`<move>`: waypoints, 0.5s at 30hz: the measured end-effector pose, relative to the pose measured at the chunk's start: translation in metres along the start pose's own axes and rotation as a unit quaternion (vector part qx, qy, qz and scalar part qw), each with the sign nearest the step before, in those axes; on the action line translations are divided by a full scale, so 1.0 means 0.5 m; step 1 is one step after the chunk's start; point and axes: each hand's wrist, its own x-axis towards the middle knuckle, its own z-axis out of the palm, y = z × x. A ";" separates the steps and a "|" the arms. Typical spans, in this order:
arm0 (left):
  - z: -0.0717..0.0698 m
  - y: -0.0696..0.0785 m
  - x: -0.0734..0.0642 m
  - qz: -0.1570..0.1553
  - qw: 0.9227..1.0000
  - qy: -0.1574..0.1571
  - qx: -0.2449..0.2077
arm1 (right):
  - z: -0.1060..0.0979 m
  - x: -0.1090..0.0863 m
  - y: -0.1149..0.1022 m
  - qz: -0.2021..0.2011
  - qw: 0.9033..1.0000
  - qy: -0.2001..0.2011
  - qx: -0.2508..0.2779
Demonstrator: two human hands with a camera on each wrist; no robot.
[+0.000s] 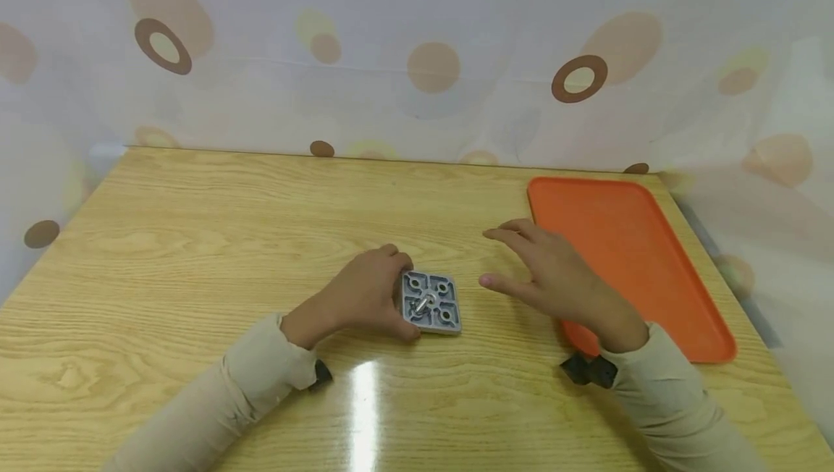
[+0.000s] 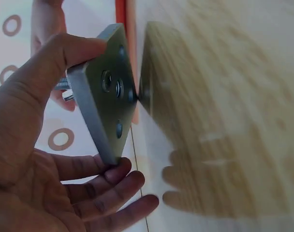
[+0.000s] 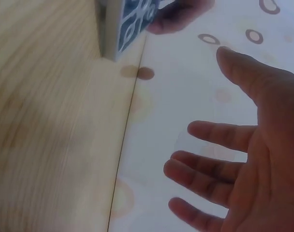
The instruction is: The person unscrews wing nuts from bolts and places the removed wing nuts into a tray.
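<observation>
A square grey metal plate (image 1: 431, 320) with ribs, round holes and a bolt (image 1: 425, 304) at its centre is held by my left hand (image 1: 368, 291) near the middle of the table. Thumb and fingers grip two opposite edges at its left side. In the left wrist view the smooth, holed face of the plate (image 2: 101, 111) looks down to the wooden surface, tilted, one corner close to its reflection. My right hand (image 1: 554, 269) hovers to the right of the plate, fingers spread and holding nothing; in the right wrist view its fingers (image 3: 205, 176) are apart from the plate (image 3: 113, 34).
An orange tray (image 1: 612, 240) lies on the right side of the wooden table (image 1: 195, 240), partly under my right forearm. A patterned cloth (image 1: 365, 45) hangs behind the table and along both sides. Dark wrist straps show at both cuffs.
</observation>
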 end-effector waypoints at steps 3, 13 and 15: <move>-0.005 0.006 -0.004 -0.007 0.999 0.012 -0.050 | -0.003 0.004 -0.014 -0.012 0.998 -0.005 0.055; -0.042 0.019 -0.015 -0.035 0.952 0.039 -0.301 | -0.016 0.027 -0.079 -0.109 0.970 0.032 0.215; -0.049 0.017 -0.016 -0.027 0.935 0.040 -0.352 | -0.019 0.036 -0.088 -0.119 0.966 0.035 0.228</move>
